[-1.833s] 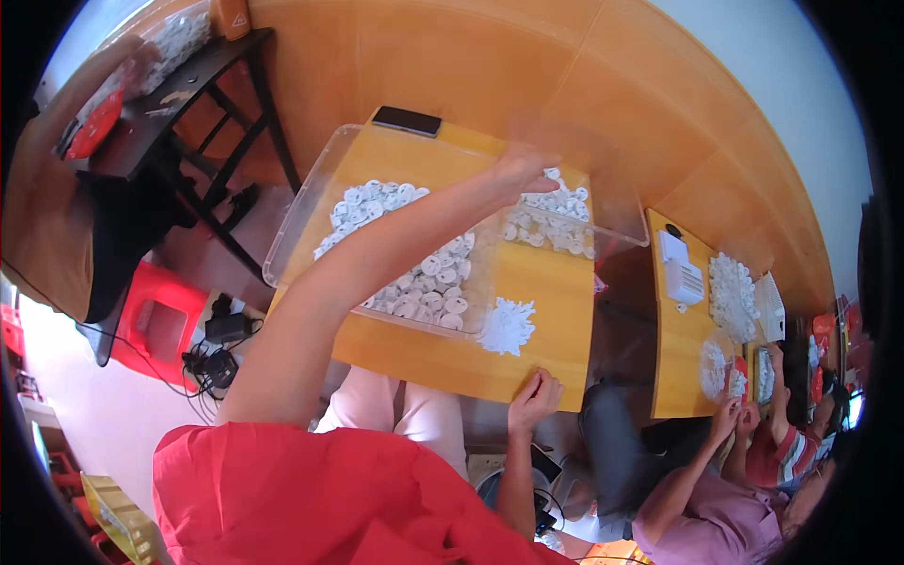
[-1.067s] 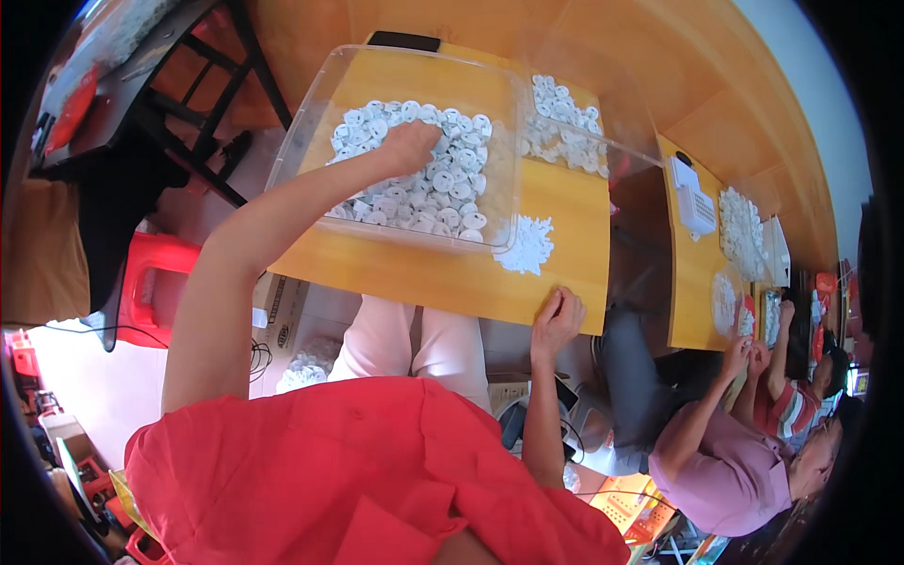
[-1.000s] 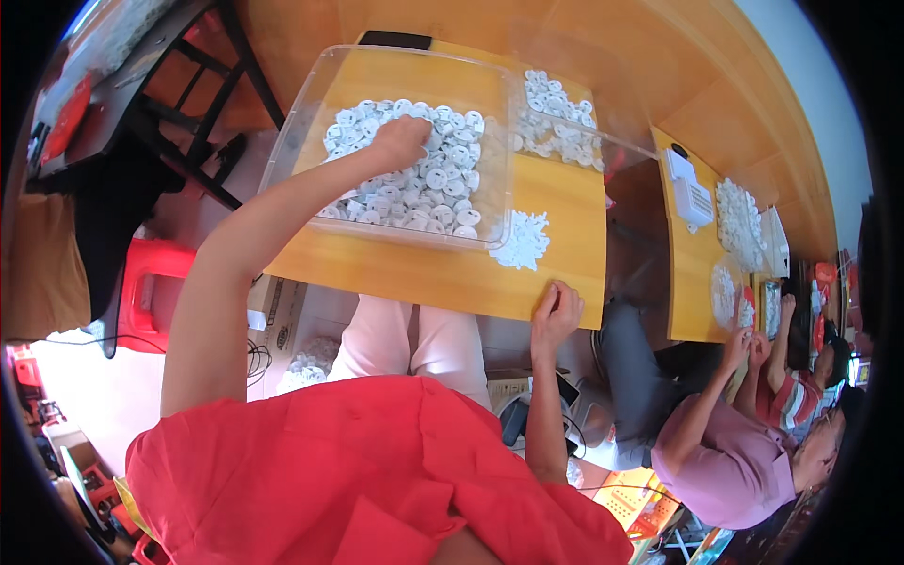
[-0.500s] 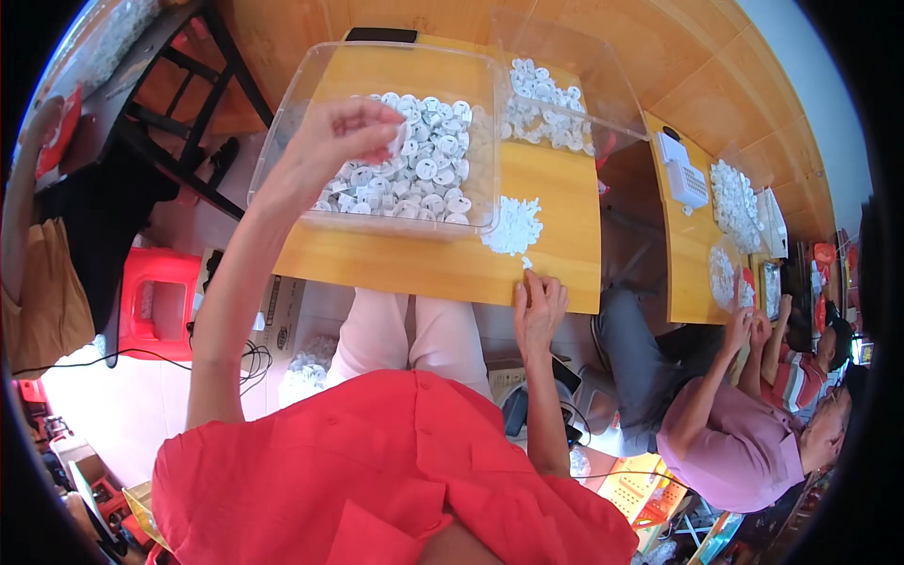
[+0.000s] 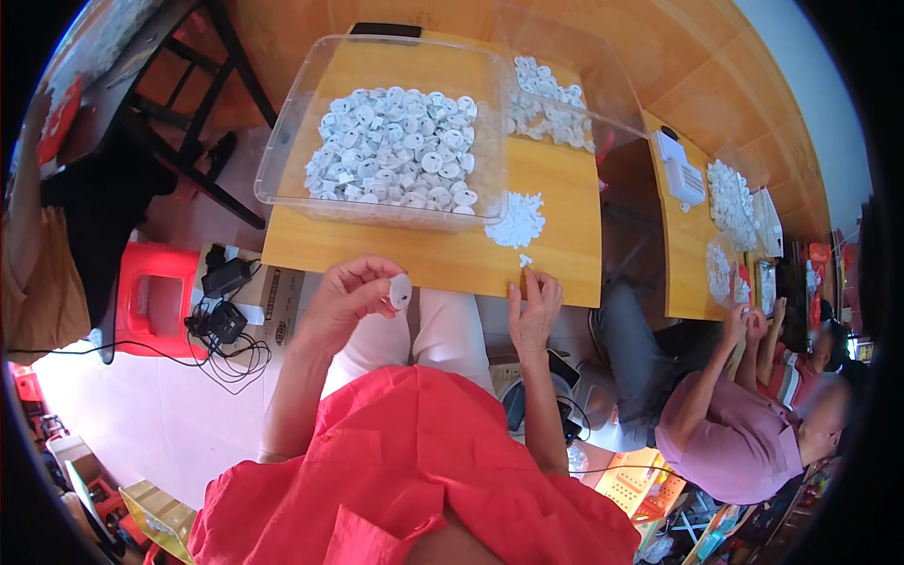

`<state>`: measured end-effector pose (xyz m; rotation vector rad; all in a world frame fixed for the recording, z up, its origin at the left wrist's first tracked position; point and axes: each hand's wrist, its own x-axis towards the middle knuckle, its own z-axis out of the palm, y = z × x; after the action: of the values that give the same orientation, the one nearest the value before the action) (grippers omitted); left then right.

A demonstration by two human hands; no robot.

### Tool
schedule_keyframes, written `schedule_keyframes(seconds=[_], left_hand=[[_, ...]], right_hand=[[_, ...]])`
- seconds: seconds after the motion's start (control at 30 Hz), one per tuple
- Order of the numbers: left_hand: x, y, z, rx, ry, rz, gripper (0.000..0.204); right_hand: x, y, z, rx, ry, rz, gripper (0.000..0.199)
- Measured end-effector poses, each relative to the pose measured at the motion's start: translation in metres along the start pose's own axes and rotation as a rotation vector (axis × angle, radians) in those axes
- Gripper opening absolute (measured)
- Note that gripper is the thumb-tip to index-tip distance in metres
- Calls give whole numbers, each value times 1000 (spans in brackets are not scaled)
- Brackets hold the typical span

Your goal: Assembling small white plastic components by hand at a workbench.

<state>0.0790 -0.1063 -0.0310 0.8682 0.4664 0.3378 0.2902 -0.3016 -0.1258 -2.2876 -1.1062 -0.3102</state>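
Observation:
Between the thumb and fingers of my left hand (image 5: 350,299) is a round white plastic cap (image 5: 400,291) with a small dark slot, held just off the table's front edge. My right hand (image 5: 537,306) rests at that edge farther right, its fingertips next to a few small white pieces (image 5: 524,260). Whether those fingertips pinch a piece cannot be made out. A heap of the same small white pieces (image 5: 514,221) lies just beyond. Behind my left hand stands a clear plastic bin (image 5: 377,209), holding many round white caps (image 5: 395,146).
A second clear bin (image 5: 612,113) with white parts stands at the back right of the wooden table (image 5: 556,188). To the right, a co-worker (image 5: 725,424) sits at another table (image 5: 686,273). A red stool (image 5: 151,311) and a carton with black cables (image 5: 226,320) are at left.
My left hand has come out of the space over the clear bin, down and toward me, with a white cap in its fingers. My right hand stays nearly in place.

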Motion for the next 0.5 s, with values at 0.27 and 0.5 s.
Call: schedule_keyframes(seconds=[0.27,0.5], left_hand=[[-1,-21,5,-15,3,-68,17],[8,-33,9,-411,-105,-129,23]], right_hand=[[-11,-9,-2,-22,-32,-59,39],[-8,-11,1,-7,-54,-78,44]])
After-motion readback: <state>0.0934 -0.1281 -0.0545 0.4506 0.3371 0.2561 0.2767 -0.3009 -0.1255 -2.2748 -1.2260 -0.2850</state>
